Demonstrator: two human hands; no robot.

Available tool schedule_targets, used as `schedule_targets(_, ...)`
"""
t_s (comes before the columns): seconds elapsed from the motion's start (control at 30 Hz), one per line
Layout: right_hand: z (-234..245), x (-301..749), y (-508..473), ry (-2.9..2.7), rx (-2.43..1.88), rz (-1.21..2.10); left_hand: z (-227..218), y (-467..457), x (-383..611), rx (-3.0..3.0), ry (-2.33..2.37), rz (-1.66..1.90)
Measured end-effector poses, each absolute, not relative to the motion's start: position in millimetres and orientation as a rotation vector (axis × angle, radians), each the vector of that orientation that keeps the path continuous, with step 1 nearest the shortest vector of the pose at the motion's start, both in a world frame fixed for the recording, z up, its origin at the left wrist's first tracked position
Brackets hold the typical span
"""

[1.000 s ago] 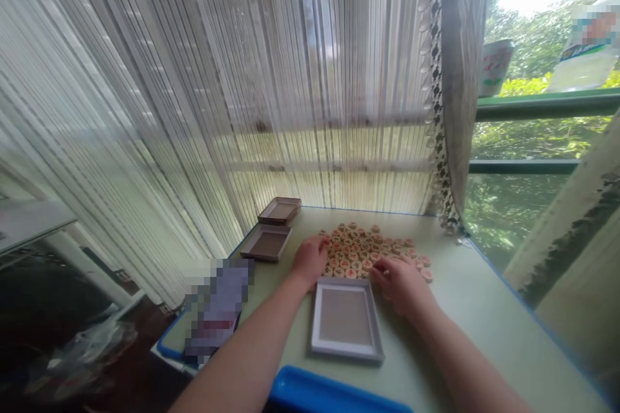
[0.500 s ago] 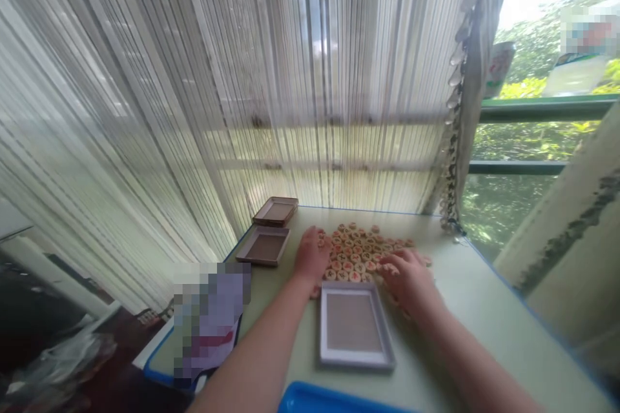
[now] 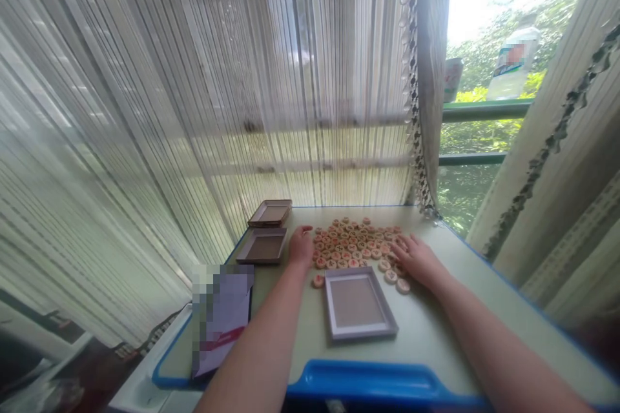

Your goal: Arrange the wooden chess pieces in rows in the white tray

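Head view is up on my remote screen; which way do the xiangqi pieces (image 3: pixel 362 246) run?

They're round discs, so I see no long axis in any single piece. Their pile stretches from nine to three o'clock, on the green tabletop (image 3: pixel 445 342), at twelve o'clock from the shallow box (image 3: pixel 358 303), whose own long axis runs eleven to five. Strays lie at seven and five o'clock of the pile.

And their look?

Pale, wood-coloured and thick-edged, many with red or dark characters face up.

How are the hands placed?

I have the left hand (image 3: pixel 301 248) at nine o'clock of the pile, fingers bent; I can't tell whether it pinches anything. At three o'clock, the right hand (image 3: pixel 417 259) has fingers spread at the pile's edge.

Anything readable?

Not for me: the characters are too small, and the label on the bottle (image 3: pixel 506 85) at two o'clock is pixelated.
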State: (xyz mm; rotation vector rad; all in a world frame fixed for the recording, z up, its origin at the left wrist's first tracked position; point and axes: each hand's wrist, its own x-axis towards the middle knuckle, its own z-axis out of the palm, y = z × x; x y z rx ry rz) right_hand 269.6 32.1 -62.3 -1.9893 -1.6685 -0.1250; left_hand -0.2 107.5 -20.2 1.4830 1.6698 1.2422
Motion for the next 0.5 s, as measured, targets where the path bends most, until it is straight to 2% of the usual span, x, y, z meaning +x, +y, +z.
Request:
schedule_targets(0.17,-57.6,267.5,30.9,-1.71,-1.943,-0.04,-21.4,106.6,3.0,1.476,1.634,1.318)
schedule_targets(0.5,-57.8,272.0,34.1,-1.633,-1.917,-0.129,-25.1,114.6,-3.6,1.606,1.73,1.216)
